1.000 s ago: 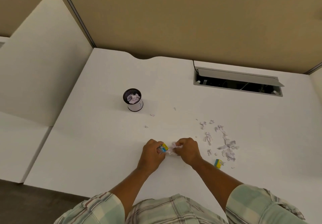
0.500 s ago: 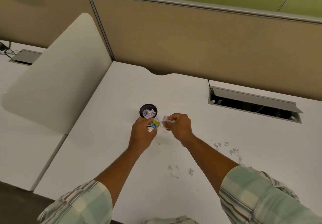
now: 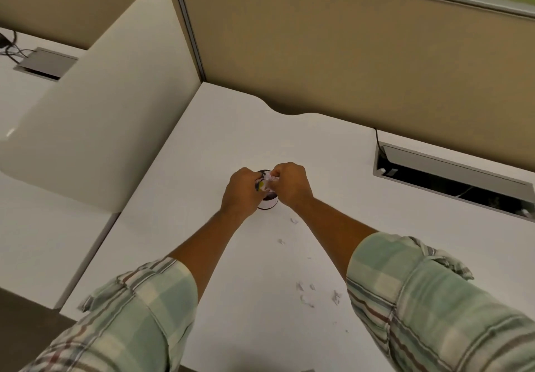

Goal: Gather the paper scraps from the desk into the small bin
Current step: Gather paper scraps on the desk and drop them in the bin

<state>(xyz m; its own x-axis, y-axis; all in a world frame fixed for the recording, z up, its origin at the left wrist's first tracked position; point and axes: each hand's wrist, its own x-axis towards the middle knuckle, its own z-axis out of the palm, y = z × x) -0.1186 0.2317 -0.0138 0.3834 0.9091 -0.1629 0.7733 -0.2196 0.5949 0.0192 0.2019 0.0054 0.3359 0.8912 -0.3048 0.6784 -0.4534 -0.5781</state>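
Both hands, left hand (image 3: 241, 190) and right hand (image 3: 291, 185), clench crumpled white paper scraps (image 3: 270, 180), seemingly over the small bin (image 3: 267, 203).

Both hands have travelled from the near surface up to the bin (image 3: 267, 203); the left hand (image 3: 242, 190) and right hand (image 3: 291, 185) now bunch their white scraps (image 3: 270, 180) directly over its mouth.

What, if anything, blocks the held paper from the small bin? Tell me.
Nothing visible does. Both hands, left hand and right hand, hold the paper scraps directly above the small bin; its opening is mostly hidden behind them.
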